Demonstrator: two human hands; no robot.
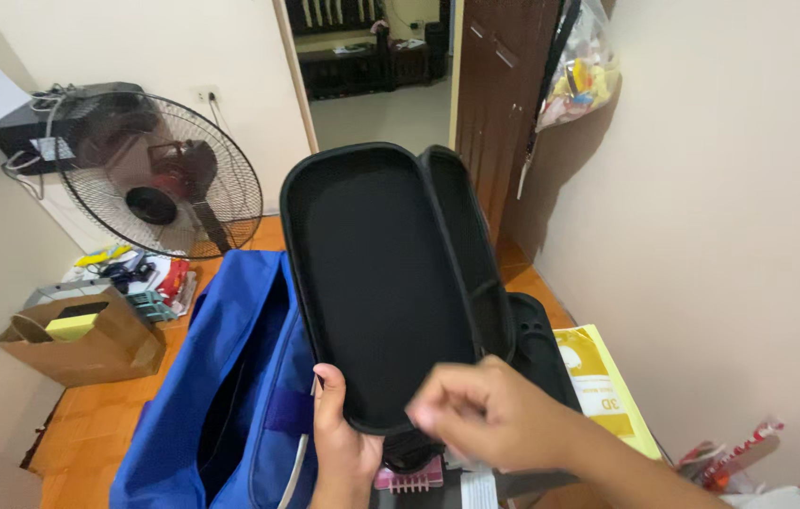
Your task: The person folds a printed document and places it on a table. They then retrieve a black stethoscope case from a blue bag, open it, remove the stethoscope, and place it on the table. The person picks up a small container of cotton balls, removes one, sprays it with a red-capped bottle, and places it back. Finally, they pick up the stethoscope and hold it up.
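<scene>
A black hard-shell case [376,283] stands open and upright in front of me, its empty dark lining facing the camera and its second half [475,254] hinged back to the right. My left hand [342,443] grips the case's lower left edge from below. My right hand [489,415], blurred, hovers in front of the case's lower right corner with fingers curled; it seems to hold nothing. Under the case lies an open blue fabric bag [230,396].
A standing fan [160,174] is at the left wall, with a brown paper bag [84,339] and small clutter on the orange tiled floor. A yellow packet [603,386] lies at right. A dark wooden door [504,104] stands open onto another room.
</scene>
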